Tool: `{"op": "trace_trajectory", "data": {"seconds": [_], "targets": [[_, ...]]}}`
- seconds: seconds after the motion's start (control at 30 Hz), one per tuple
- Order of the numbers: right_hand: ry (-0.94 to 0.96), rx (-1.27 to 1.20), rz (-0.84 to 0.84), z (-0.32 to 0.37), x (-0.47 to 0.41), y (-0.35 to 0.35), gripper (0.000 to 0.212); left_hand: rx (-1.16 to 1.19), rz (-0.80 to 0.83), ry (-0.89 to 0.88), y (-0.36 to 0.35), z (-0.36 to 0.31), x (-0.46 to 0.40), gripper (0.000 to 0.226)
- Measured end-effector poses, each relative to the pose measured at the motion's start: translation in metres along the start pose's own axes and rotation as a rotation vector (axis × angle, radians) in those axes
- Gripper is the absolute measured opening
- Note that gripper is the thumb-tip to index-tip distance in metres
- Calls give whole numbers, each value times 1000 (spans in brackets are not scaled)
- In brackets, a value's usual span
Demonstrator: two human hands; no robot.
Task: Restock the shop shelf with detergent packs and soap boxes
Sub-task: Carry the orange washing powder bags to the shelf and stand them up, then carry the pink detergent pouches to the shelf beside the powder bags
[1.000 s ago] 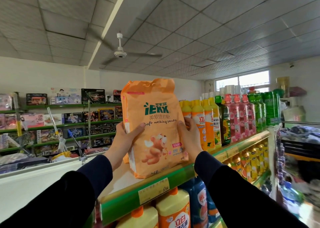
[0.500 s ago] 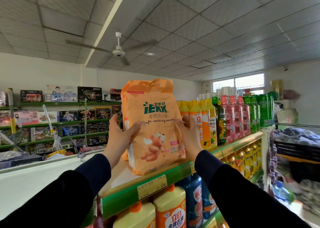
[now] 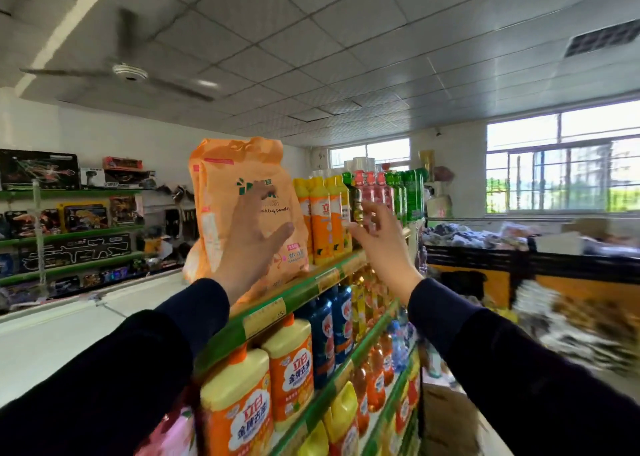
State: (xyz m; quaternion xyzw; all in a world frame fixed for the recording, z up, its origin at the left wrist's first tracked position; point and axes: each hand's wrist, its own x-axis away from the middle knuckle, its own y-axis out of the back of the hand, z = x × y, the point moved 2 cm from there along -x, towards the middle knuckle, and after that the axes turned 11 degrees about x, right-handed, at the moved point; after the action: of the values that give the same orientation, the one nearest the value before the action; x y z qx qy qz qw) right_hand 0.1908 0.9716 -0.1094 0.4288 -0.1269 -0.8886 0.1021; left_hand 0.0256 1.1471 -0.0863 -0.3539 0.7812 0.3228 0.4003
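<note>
An orange washing-powder pack (image 3: 221, 206) stands upright on the top shelf (image 3: 304, 282), at its left end beside yellow bottles. My left hand (image 3: 249, 244) hovers in front of the pack's face, fingers spread, holding nothing; whether it touches the pack I cannot tell. My right hand (image 3: 379, 241) is open to the right of the pack, in front of the yellow and orange bottles (image 3: 325, 220), with nothing in it. Both arms wear dark sleeves.
Red and green bottles (image 3: 391, 192) continue along the top shelf. Lower shelves hold yellow-capped orange jugs (image 3: 291, 369) and blue bottles (image 3: 334, 320). A white chest freezer (image 3: 69, 324) lies left, toy shelves (image 3: 69, 234) behind. A ceiling fan (image 3: 126, 71) spins overhead. Goods bins (image 3: 519, 258) fill the right.
Both hands have let go of the pack, which now stands on the shelf by itself. My right hand moved right, away from it. The camera has turned to the right.
</note>
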Motion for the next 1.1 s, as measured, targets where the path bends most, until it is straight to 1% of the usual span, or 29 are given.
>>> {"op": "trace_trajectory", "data": {"seconds": [0.1,0.17,0.33,0.43,0.57,0.67,0.8,0.9,0.97,1.03,1.1], "targets": [[-40,101,-42,7,45,52,44,172,115,72,-27,-16,16,36],[-78,161,-65,10,75,88,42,319,197,135,-51,-30,29,25],[-183,346,-97,26,144,180,46,567,341,234,-119,-83,63,16],[-212,458,-118,43,184,243,43,693,448,273,-162,-131,83,12],[-264,601,-205,69,239,335,38,849,622,260,-216,-218,112,22],[-324,677,-272,92,280,404,38,938,764,227,-252,-289,135,10],[-369,854,-360,123,334,499,39,1052,870,171,-306,-393,172,10],[-439,929,-385,139,369,559,39,1103,970,138,-337,-463,200,19],[-500,979,-394,148,394,600,44,1145,1030,124,-356,-511,220,21],[-547,992,-408,158,417,634,51,1200,1061,133,-372,-553,239,16],[-570,977,-441,165,435,663,45,1247,1093,110,-387,-588,255,9]]}}
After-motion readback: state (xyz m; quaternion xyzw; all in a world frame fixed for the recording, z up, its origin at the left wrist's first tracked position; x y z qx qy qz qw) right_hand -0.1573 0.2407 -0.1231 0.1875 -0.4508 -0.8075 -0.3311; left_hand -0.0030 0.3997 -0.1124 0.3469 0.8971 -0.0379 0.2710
